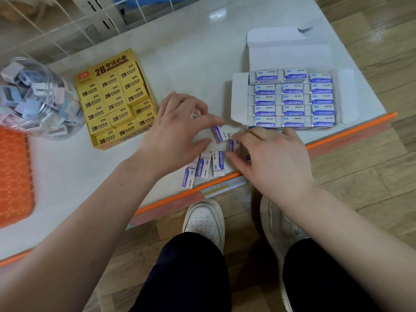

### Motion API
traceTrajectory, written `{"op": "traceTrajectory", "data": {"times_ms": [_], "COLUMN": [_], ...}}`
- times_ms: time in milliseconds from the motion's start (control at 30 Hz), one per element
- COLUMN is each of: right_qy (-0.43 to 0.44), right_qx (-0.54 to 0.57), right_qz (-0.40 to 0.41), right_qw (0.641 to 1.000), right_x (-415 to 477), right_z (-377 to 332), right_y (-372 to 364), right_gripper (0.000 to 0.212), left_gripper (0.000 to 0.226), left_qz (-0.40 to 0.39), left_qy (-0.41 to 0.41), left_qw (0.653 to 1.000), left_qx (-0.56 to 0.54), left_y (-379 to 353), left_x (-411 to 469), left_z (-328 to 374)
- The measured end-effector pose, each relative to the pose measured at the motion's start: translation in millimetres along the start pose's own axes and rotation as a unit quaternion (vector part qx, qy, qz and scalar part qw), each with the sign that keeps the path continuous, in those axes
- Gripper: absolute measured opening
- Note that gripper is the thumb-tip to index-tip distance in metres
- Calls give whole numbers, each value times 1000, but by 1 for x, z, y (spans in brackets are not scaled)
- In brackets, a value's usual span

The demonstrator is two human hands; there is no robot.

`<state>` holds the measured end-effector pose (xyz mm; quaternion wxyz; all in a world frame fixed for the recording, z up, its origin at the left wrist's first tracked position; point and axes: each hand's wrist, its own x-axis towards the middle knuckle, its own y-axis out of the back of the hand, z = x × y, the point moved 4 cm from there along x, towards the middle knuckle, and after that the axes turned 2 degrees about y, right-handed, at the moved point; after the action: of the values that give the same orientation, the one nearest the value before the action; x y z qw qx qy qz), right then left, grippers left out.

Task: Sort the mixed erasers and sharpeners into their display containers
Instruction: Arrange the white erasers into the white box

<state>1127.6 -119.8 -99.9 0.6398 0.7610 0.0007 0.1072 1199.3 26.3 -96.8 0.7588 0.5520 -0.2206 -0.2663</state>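
Note:
Several loose white-and-blue erasers lie near the table's front edge. My left hand hovers over them and pinches one eraser between fingertips and thumb. My right hand rests just right of it, fingers curled over another eraser. An open white display box at the right holds rows of the same erasers. A yellow box of 2B erasers stands left of centre. A clear jar of pastel sharpeners sits at the far left.
The white table has an orange front edge. An orange mesh tray lies at the left edge. A white wire rack stands behind. My shoes are on the wooden floor below.

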Motion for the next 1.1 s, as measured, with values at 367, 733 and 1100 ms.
{"op": "traceTrajectory", "data": {"times_ms": [367,733,1100], "right_qy": [-35,-26,-60], "right_qx": [-6,214,43], "right_qz": [23,72,42], "right_qw": [999,974,996], "right_x": [5,13,40], "right_z": [-4,70,137], "right_y": [-4,46,33], "right_gripper": [20,36,32], "left_gripper": [37,23,27], "left_qz": [26,182,89], "left_qy": [3,52,12], "left_qw": [999,976,995], "left_qx": [43,-108,-38], "left_y": [-1,10,-19], "left_x": [7,36,77], "left_z": [-1,29,65]}}
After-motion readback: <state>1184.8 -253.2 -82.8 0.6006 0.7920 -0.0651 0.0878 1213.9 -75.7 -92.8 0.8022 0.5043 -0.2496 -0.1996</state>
